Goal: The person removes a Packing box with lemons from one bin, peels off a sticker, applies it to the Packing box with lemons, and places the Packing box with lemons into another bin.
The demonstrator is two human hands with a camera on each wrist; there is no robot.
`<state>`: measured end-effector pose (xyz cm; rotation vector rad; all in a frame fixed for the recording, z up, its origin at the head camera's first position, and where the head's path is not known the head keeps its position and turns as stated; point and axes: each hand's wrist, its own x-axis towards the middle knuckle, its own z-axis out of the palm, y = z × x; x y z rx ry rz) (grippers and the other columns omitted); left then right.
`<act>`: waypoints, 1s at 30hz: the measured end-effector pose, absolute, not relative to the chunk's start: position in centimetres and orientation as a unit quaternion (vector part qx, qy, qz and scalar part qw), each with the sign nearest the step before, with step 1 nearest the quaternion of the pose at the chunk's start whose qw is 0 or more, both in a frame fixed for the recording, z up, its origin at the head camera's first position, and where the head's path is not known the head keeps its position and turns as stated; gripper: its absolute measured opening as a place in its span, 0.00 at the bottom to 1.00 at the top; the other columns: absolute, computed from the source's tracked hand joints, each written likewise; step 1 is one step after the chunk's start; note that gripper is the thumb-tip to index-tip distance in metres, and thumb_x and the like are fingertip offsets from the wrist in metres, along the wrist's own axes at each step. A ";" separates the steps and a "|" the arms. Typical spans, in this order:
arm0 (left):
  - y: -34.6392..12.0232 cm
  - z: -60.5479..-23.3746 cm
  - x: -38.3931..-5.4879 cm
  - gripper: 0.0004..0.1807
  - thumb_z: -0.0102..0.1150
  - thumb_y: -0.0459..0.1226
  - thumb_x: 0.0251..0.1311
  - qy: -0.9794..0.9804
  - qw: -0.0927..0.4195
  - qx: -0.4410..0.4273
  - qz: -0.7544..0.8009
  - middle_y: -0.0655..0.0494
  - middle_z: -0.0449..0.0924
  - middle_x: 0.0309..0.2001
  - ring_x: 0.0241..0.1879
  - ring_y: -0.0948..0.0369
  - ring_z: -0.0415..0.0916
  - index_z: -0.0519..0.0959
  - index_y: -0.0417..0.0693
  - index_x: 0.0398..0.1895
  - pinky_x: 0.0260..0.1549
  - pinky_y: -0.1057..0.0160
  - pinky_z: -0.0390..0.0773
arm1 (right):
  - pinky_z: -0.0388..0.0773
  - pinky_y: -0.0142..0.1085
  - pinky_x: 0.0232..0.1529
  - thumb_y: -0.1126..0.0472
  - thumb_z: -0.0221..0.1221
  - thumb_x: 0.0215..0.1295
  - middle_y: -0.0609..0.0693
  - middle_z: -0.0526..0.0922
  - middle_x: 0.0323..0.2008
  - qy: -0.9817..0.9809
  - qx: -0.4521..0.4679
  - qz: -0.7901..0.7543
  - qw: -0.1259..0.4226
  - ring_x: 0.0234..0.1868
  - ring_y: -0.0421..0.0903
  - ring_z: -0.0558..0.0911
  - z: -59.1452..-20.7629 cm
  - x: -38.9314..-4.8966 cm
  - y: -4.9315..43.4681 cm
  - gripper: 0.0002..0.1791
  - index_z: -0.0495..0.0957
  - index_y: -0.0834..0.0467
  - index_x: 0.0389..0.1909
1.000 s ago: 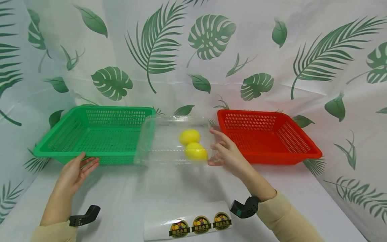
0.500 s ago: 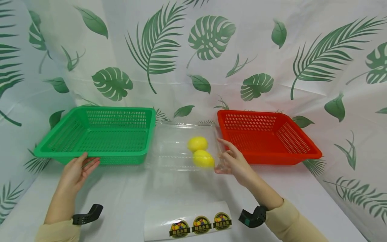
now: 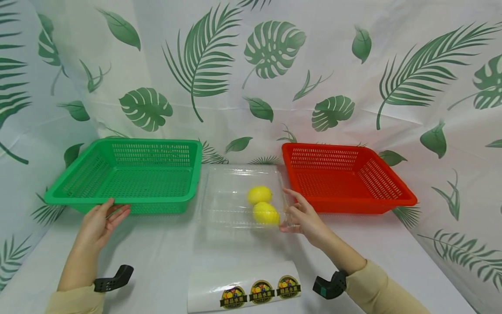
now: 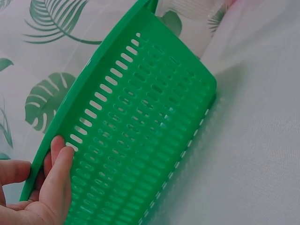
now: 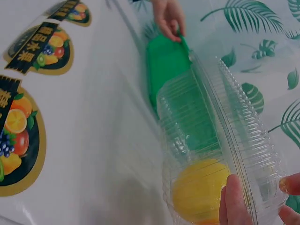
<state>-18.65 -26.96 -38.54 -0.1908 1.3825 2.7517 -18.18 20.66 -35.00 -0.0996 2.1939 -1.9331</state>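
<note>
A clear plastic clamshell box is between the two baskets in the head view, with two yellow lemons inside at its right end. My right hand grips the box by its right end, fingers spread along that side. The right wrist view shows the box's ribbed lid and one lemon through the plastic. At the left, my left hand pinches the front rim of the green basket. Its thumb and fingers lie on either side of that rim in the left wrist view.
A red basket stands right of the box, behind my right hand. Near the front edge lies a sheet of round fruit stickers on the white table. Leaf-printed cloth hangs behind everything.
My right hand has brought the box with the lemons down and to the right, away from the green basket and towards me. The left hand has barely moved on the green rim.
</note>
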 end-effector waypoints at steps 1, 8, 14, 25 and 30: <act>-27.0 -38.5 -18.7 0.17 0.48 0.39 0.64 0.448 0.028 -0.062 0.891 0.51 0.74 0.34 0.36 0.60 0.81 0.54 0.41 0.43 0.43 0.67 0.76 | 0.80 0.44 0.36 0.66 0.45 0.65 0.62 0.61 0.42 0.745 -0.032 -0.657 0.108 0.26 0.47 0.79 -35.2 -18.3 20.7 0.31 0.50 0.53 0.69; -26.9 -38.6 -18.7 0.17 0.49 0.39 0.64 0.449 0.024 -0.059 0.892 0.52 0.74 0.34 0.35 0.60 0.81 0.53 0.41 0.43 0.43 0.67 0.76 | 0.80 0.43 0.37 0.67 0.44 0.65 0.62 0.61 0.44 0.744 -0.018 -0.657 0.117 0.26 0.47 0.78 -36.0 -18.6 21.1 0.31 0.50 0.53 0.69; -27.0 -38.5 -18.6 0.17 0.49 0.39 0.64 0.447 0.031 -0.065 0.892 0.52 0.73 0.34 0.36 0.60 0.81 0.53 0.41 0.43 0.44 0.67 0.75 | 0.80 0.43 0.36 0.66 0.45 0.65 0.63 0.60 0.44 0.744 -0.015 -0.657 0.123 0.24 0.46 0.77 -36.6 -18.7 21.4 0.31 0.50 0.54 0.69; -26.9 -38.5 -18.6 0.16 0.49 0.39 0.64 0.441 0.031 -0.068 0.895 0.51 0.74 0.34 0.36 0.59 0.81 0.53 0.43 0.43 0.44 0.66 0.76 | 0.80 0.43 0.35 0.67 0.43 0.64 0.61 0.61 0.43 0.749 -0.018 -0.650 0.131 0.20 0.43 0.74 -37.0 -18.5 21.5 0.31 0.49 0.55 0.69; -26.9 -38.5 -18.6 0.16 0.48 0.39 0.65 0.446 0.029 -0.067 0.892 0.52 0.74 0.34 0.35 0.59 0.81 0.53 0.43 0.43 0.43 0.66 0.76 | 0.80 0.43 0.36 0.67 0.43 0.64 0.61 0.61 0.43 0.747 -0.018 -0.651 0.134 0.20 0.43 0.75 -37.1 -18.5 21.5 0.31 0.48 0.55 0.69</act>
